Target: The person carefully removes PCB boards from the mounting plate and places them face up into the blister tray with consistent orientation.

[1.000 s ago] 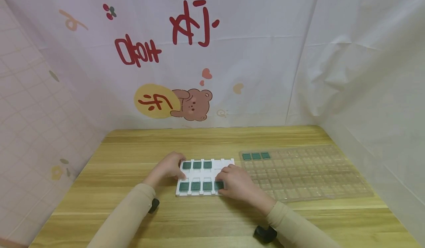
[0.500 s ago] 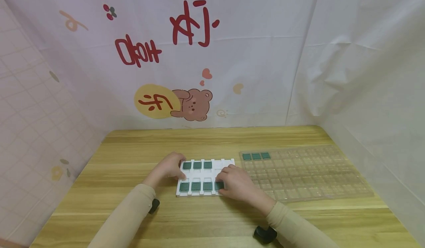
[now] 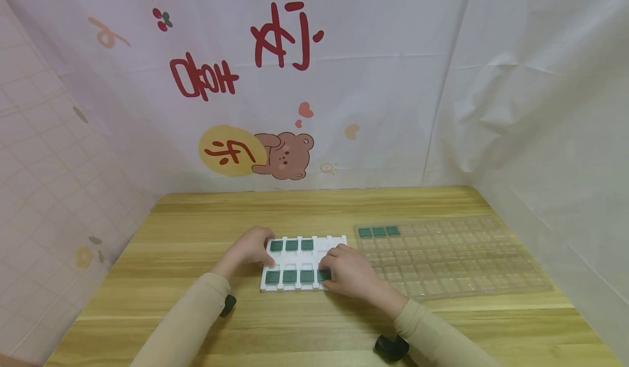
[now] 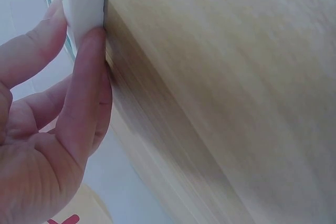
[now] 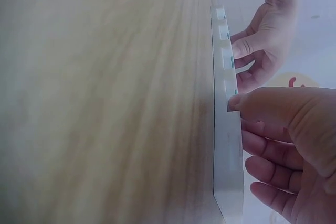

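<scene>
Head view: white tray (image 3: 321, 243) sits on the wooden table (image 3: 196, 230), and everything below is placed relative to it. Left hand (image 3: 249, 248) grips the tray's left edge, thumb and fingers (image 4: 86, 93) curled around the white rim, as the left wrist view confirms. Right hand (image 3: 350, 272) rests on the tray's near right corner, fingers curled down with a fingertip pressing at a green chip (image 3: 322, 274) in the front row; whether it pinches the chip, I cannot tell. The right wrist view shows the thumb tip (image 5: 237, 102) touching the tray's side edge. Seven green chips show in the tray: three in the back row, four in the front. Clear plastic tray (image 3: 452, 258) lies just right of the white tray, with three green chips (image 3: 378, 231) in its far left corner.
</scene>
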Tool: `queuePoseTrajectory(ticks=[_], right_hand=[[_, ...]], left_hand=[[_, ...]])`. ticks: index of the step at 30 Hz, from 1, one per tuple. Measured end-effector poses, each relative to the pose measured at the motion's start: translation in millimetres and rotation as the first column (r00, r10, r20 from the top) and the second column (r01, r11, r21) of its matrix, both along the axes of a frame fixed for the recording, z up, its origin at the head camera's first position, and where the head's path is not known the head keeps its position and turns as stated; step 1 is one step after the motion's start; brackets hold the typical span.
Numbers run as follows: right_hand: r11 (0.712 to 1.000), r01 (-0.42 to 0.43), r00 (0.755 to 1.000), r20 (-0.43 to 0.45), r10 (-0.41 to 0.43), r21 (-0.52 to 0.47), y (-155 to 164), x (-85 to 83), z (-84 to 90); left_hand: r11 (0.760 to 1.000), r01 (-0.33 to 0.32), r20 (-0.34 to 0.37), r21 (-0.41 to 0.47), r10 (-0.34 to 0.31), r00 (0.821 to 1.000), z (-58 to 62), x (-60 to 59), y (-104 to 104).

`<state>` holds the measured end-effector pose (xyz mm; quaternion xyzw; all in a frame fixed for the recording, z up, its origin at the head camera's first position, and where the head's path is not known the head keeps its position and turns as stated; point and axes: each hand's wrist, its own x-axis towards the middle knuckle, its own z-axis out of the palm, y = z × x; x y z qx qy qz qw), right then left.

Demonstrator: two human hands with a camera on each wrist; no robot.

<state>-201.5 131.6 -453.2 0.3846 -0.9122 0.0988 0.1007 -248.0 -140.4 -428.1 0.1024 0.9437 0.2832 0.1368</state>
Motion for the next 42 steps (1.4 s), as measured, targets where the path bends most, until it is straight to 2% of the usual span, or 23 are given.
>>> queuePoseTrajectory(ticks=[6, 14, 25, 33, 42], right_hand=[[1.0, -0.006, 1.0, 0.005, 0.006, -0.009, -0.2, -0.9, 0.0], [0.999, 0.001, 0.999, 0.045, 0.001, -0.034, -0.1, -2.1, -0.4], [0.998, -0.004, 0.996, 0.084, 0.01, -0.07, 0.8, -3.1, 1.4], [0.995, 0.006, 0.989, 0.149, 0.009, -0.103, 2.1, -6.0, 2.3], [0.995, 0.006, 0.984, 0.179, 0.013, -0.103, 2.5, -7.2, 2.8]], left_hand=[[1.0, -0.006, 0.017, 0.029, 0.005, 1.0, -0.4, 0.8, -0.6], [1.0, 0.002, -0.009, -0.018, -0.002, 1.0, 1.2, 1.2, -1.0], [1.0, -0.008, -0.002, 0.004, 0.009, 1.0, 1.2, 1.0, 0.3], [1.0, -0.018, 0.013, 0.019, 0.017, 1.0, 2.2, 1.5, 1.0], [1.0, -0.003, 0.007, 0.022, 0.003, 1.0, 2.0, 1.8, 0.1]])
